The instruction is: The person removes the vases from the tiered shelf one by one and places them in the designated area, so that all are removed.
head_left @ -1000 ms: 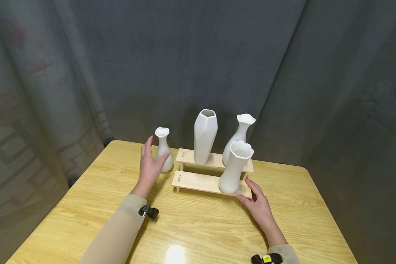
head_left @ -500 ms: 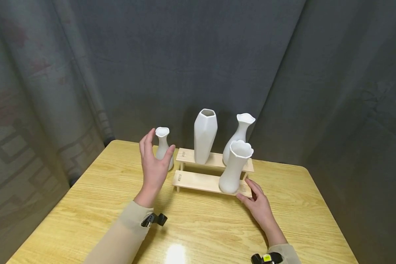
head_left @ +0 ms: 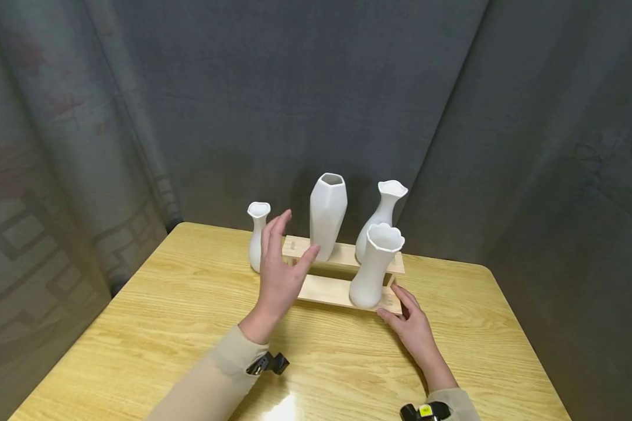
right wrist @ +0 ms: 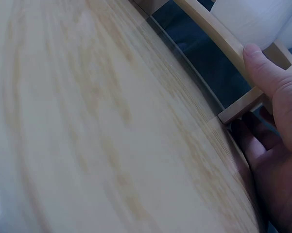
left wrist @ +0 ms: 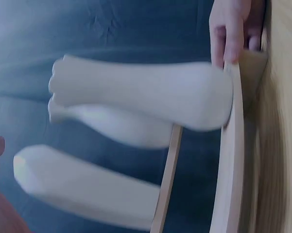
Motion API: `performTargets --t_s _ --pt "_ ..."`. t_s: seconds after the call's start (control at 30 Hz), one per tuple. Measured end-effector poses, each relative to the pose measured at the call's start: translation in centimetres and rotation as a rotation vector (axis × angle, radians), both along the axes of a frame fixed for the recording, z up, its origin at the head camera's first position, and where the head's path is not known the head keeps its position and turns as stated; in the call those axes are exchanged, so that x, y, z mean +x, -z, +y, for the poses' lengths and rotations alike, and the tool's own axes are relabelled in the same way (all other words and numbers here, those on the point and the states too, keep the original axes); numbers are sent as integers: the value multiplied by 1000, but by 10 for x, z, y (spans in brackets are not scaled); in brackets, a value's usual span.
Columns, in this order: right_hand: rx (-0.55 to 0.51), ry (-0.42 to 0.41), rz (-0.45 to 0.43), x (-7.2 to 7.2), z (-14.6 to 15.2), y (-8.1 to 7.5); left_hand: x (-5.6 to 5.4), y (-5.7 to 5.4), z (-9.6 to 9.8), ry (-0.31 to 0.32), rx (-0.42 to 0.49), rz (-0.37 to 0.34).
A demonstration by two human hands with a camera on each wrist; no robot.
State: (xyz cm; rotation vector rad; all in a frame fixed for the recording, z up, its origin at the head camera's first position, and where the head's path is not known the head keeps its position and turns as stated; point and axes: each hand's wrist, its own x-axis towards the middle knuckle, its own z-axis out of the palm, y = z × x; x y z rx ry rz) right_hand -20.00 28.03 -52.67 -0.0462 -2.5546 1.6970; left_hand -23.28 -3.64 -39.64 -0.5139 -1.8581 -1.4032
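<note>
Person's display of white vases, parts given from largest to smallest. The grey curtain hangs behind the wooden worktop. On this worktop rests the two-tier stand; its light right end could rise or twist if pulled unevenly, and the vases on it would then slide or topple. The faceted vase is upright on the upper tier, towards the left. The scalloped vase occupies the lower tier's right part, its foot near the front edge, where a jolt would probably unseat it first. The flared vase stands on the upper tier at right. The left grip is spread and holds nothing, before the stand's left end; a careless sweep of its thumb could knock the faceted vase. The right grip pinches the stand's lower right end. The small vase stands on the worktop, left of the stand, partly hidden by the left grip; contact cannot be judged, and a backward brush might tip it.
</note>
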Motion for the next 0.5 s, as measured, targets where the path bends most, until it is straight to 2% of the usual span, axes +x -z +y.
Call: performTargets --t_s 0.13,0.5 --pt "7 3 -7 1 0 0 6 -1 16 55 1 -14" --pt "-2 0 4 4 1 -2 19 -2 56 155 10 -118"
